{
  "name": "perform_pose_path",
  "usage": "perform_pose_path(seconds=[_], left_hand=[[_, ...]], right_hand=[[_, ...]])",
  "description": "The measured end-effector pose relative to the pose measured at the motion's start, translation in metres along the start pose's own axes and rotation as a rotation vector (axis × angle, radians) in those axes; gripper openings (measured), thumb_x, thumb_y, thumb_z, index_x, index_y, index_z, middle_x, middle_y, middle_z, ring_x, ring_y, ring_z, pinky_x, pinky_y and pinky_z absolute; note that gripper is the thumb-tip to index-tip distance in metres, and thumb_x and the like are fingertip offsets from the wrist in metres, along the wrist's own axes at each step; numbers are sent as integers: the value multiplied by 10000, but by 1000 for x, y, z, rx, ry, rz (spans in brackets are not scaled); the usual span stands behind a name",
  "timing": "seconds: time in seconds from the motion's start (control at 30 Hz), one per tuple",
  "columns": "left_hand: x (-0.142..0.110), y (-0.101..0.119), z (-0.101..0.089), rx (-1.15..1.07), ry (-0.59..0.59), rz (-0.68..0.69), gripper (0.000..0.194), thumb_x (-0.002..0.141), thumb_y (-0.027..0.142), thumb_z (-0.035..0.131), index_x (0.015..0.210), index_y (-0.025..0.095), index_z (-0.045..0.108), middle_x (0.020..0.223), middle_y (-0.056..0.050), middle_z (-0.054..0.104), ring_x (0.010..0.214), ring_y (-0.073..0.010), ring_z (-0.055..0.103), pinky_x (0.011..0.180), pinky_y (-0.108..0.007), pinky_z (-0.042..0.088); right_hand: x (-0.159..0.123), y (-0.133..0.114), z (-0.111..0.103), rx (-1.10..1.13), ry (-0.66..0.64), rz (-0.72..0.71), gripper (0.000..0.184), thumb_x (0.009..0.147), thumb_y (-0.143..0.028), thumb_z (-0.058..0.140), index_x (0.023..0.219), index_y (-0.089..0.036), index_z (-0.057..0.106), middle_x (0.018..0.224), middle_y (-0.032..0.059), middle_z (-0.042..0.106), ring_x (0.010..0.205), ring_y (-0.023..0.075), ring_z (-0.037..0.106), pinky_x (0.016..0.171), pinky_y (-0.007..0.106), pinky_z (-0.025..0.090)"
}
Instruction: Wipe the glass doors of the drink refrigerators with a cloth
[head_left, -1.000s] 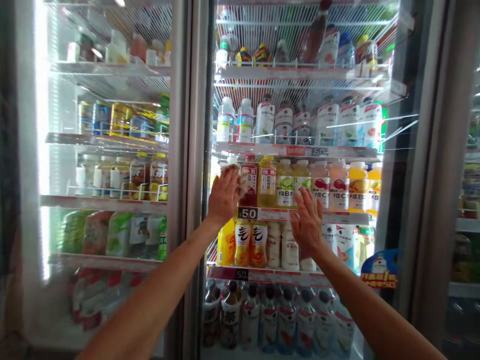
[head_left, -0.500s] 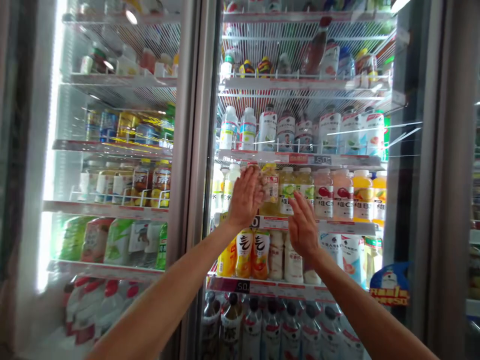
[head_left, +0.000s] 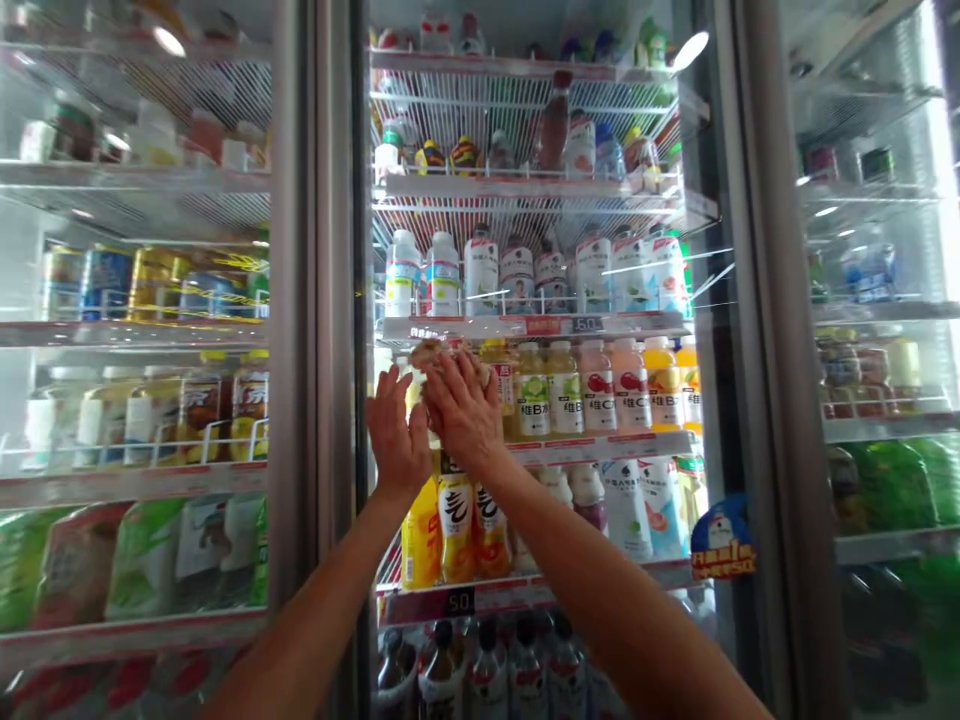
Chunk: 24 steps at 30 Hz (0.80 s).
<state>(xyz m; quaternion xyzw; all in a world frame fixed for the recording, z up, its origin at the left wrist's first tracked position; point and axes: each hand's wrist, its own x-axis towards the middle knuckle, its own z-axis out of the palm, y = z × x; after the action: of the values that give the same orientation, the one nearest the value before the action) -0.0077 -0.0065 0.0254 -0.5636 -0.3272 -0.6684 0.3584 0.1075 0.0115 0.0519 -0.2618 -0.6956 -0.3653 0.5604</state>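
A crumpled brownish cloth (head_left: 426, 354) is pressed against the glass door of a drinks cooler. Over it lies my right hand (head_left: 466, 412), fingers stretched flat, holding the cloth to the glass. Just left of the cloth, my left hand (head_left: 397, 435) is raised with its fingers apart and holds nothing. Whether it touches the glass I cannot tell. Behind the hands, bottled drinks (head_left: 534, 395) stand in a row on a shelf, some hidden by my fingers.
A metal door frame (head_left: 330, 300) runs upright left of my hands, and another frame (head_left: 776, 350) stands to the right. A blue and red sticker (head_left: 722, 538) is on the door's right side. Orange-yellow bottles (head_left: 456, 530) stand on a lower shelf. Neighbouring cooler sections hold more drinks.
The cloth was under my left hand; now my right hand is on it, having moved left. My left hand has come off it to the left. The view has shifted right.
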Motion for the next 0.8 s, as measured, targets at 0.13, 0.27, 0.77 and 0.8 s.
perform_pose_path(seconds=[0.13,0.27,0.77,0.8], left_hand=[[-8,-12,-1,280,-142,146,547,871,309,423,1391,237,264,1460,-122,278,1372,-263,184,1092,-541,154],[-11,-10,0,326,-140,155,617,862,301,439,1418,245,178,1475,-116,234,1379,-263,153,1089,-539,150],[-12,-9,-1,316,-153,155,637,860,306,439,1424,251,150,1484,-108,215,1380,-270,149,1091,-539,133],[-12,-8,-1,313,-151,150,634,860,308,438,1423,254,153,1485,-103,214,1380,-269,150,1093,-537,131]], right_hand=[[-20,94,-48,-165,147,103,418,868,-313,419,1284,-280,444,1413,54,394,1355,260,241,1083,571,149],[-51,188,-94,-269,435,345,391,841,-336,419,1172,-165,537,1374,166,398,1283,330,337,989,564,302],[-11,177,-170,-191,-104,690,309,727,-424,490,673,-178,669,595,43,605,609,193,570,583,310,427],[-9,181,-161,-251,9,636,292,734,-405,489,743,-180,676,712,67,642,702,218,589,650,341,444]])
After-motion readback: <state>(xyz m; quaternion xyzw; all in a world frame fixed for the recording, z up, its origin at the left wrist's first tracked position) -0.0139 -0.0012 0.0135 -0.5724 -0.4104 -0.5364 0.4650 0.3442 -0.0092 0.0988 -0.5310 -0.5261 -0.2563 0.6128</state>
